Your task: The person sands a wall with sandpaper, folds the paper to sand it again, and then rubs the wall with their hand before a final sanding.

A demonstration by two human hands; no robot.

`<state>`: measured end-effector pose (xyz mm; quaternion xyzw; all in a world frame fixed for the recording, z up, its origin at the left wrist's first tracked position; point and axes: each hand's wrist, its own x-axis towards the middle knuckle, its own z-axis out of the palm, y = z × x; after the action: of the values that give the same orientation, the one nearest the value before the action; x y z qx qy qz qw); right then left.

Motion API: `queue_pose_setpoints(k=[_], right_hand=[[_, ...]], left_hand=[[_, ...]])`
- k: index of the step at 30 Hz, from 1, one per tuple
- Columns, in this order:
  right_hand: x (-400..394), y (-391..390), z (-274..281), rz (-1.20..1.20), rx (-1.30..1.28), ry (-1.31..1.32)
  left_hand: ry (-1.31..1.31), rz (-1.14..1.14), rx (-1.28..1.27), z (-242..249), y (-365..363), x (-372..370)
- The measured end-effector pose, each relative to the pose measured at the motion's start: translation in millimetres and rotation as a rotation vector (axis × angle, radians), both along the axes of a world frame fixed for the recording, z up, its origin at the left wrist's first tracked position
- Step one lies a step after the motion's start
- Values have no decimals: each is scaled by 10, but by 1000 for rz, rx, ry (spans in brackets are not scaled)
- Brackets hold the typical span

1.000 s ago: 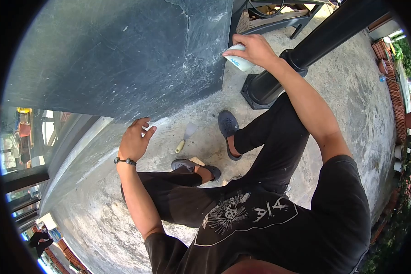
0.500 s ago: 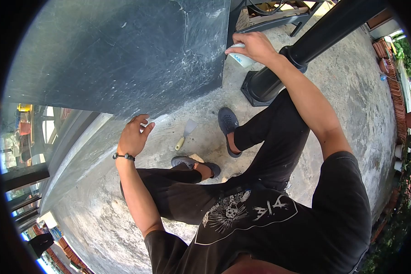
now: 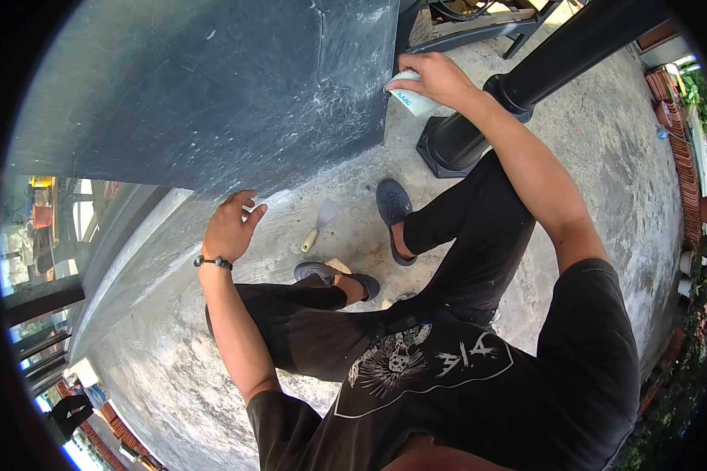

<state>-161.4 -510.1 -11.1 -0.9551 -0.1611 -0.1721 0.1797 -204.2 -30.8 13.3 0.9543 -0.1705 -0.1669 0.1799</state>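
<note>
My right hand (image 3: 440, 78) is closed around a folded sheet of sandpaper (image 3: 413, 100), its pale back printed with blue lettering. It holds the sheet beside the right vertical edge of a dark grey wall panel (image 3: 236, 86), which is scuffed, cracked and flecked with white marks. Down at the panel's lower left, my left hand (image 3: 231, 229) has its fingers loosely bent and apart, with the fingertips right at the bottom edge. A scraper (image 3: 319, 225) with a pale yellow-green handle lies on the concrete floor between that hand and my feet.
A black post (image 3: 518, 98) with a bolted base stands close to my right forearm. Behind it sits a dark-framed rack (image 3: 479, 35) with wood in it. Glass panes (image 3: 47, 235) are at the left; stacked tiles (image 3: 675, 149) line the far right. The concrete floor (image 3: 597, 149) is stained.
My right hand has shifted very slightly up and left along the panel edge with the sandpaper. The left hand stays almost in place.
</note>
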Motion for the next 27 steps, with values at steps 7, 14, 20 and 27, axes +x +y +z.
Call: queue_pose_setpoints(k=[7, 14, 20, 27], right_hand=[[10, -33, -77, -41, 25, 201], [19, -23, -152, -18, -3, 193], [11, 17, -162, -33, 49, 213], [-38, 165, -103, -45, 94, 204]], left_hand=[[1, -1, -26, 7, -13, 10], [2, 3, -30, -18, 24, -1], [-9, 8, -14, -10, 57, -36], [-11, 2, -29, 8, 51, -8]])
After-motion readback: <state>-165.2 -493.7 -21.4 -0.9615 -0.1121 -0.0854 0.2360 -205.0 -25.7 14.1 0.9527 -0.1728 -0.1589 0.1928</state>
